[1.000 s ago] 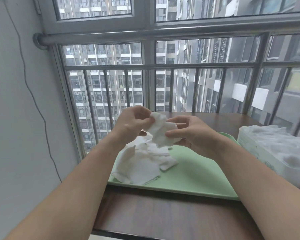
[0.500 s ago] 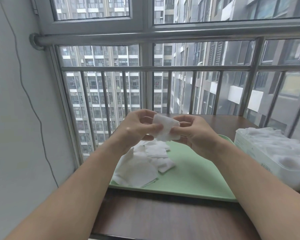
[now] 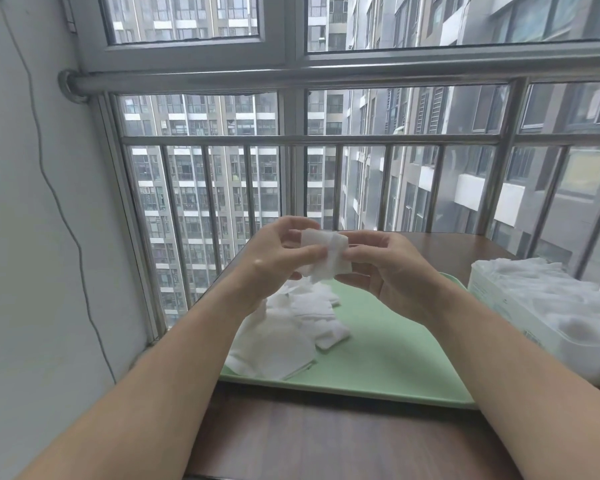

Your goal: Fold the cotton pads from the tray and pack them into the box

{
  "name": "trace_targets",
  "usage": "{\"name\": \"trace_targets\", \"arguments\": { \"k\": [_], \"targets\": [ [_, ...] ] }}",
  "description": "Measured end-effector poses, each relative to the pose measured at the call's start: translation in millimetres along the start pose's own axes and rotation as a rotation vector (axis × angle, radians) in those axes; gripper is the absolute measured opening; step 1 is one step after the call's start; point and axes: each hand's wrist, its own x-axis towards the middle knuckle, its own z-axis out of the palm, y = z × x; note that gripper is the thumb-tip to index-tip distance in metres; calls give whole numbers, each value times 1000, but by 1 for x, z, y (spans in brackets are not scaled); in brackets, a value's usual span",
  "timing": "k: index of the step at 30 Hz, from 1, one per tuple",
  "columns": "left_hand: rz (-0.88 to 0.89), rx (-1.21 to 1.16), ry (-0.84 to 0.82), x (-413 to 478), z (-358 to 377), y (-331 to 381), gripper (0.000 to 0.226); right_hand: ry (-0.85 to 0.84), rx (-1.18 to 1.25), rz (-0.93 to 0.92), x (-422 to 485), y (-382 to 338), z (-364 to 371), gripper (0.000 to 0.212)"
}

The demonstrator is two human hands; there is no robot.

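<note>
Left hand (image 3: 274, 263), right hand (image 3: 392, 271) round pad (image 3: 323, 249)

Left forearm (image 3: 174, 368): bare, enters from the lower left edge, angled up and inward; wrist near straight.

Left hand (image 3: 274, 258): raised at mid-frame, back turned toward the camera. Fingers (image 3: 291, 224) curl over the top. The thumb lies across the near face of a small white folded cotton pad (image 3: 321, 252), pinching its left side.

Right forearm (image 3: 499, 358): bare, enters from the lower right edge, angled up and inward.

Right hand (image 3: 385, 268): level with the left hand and just beside it, thumb side toward the camera. Thumb and curled fingers pinch the pad's right edge.

Both hands: held in the air, the pad spanning the gap between them.
</note>
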Motion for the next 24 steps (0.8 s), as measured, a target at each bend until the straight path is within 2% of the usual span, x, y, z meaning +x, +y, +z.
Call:
{"name": "trace_targets", "arguments": {
  "k": [4, 8, 16, 19, 21, 24],
  "targets": [
    [15, 32, -47, 0, -1, 0, 46, -61, -33, -16, -1, 0, 3, 34],
    [36, -10, -56, -2, 4, 1, 27, -28, -31, -33, -2, -1, 3, 25],
    [39, -118, -30, -1, 4, 1, 13, 89, 45, -12, 1, -1, 2, 25],
    [-11, -181, 22, 2, 4, -2, 9, 211, 41, 4, 3, -2, 2, 13],
    [-61, -224, 84, 4, 2, -2, 12, 288, 89, -12, 4, -5, 1, 13],
    [-94, -220, 129, 4, 0, -2, 13, 250, 201, -75, 3, -10, -3, 16]
  ]
}}
